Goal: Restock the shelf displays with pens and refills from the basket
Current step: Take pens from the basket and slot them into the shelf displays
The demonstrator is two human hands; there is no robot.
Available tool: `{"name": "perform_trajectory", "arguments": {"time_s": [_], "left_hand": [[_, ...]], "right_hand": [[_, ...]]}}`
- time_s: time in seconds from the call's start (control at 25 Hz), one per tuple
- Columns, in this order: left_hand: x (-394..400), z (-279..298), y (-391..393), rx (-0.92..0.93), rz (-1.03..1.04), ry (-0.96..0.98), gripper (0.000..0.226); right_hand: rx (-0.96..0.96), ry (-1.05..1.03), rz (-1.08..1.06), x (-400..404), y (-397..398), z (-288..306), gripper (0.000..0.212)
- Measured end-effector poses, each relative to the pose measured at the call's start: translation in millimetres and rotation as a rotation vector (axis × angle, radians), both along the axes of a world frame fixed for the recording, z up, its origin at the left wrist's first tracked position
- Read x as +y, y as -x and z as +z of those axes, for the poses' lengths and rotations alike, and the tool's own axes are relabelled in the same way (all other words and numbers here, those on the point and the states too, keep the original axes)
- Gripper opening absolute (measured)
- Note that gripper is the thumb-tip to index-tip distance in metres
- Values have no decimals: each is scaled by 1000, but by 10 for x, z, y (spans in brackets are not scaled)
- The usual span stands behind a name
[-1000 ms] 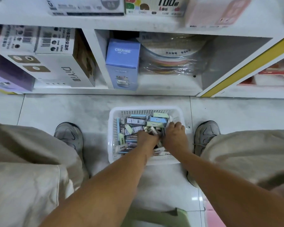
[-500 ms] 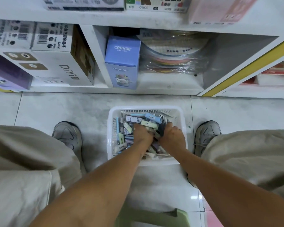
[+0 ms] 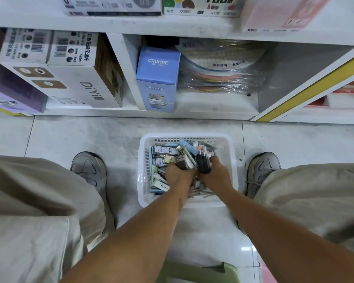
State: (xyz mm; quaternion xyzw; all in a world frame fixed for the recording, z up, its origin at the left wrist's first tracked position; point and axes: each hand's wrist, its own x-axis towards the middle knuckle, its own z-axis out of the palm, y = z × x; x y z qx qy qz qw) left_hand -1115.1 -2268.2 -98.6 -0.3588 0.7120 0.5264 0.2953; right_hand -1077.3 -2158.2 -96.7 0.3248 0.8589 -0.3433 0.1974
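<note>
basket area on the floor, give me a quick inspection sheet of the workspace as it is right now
surface: pale tiled floor, scuffed grey.
job's things: white basket on the floor between the shoes, full of small packs.
clutter: green stool at the bottom edge.
hands: left hand and right hand both in the basket, each gripping a bunch of packs.
cables: nothing seen.
surroundings: white shelf unit holding a blue CRUHRE box, a DiYi box and wrapped coloured discs.

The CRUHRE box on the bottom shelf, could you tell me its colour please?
Light blue with white lettering, in the head view.
</note>
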Motion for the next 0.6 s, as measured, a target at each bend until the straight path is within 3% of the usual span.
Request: {"name": "perform_trajectory", "arguments": {"time_s": [0.16,0.28,0.6], "left_hand": [[137,-23,-74,29,-90,45,32],[70,-28,-31,86,-168,36,15],[-247,121,71,223,-220,-84,23]], "right_hand": [[27,13,15,-64,-21,-62,24],[37,11,29,-8,-20,-70,27],[54,8,118,-114,68,149,24]]}}
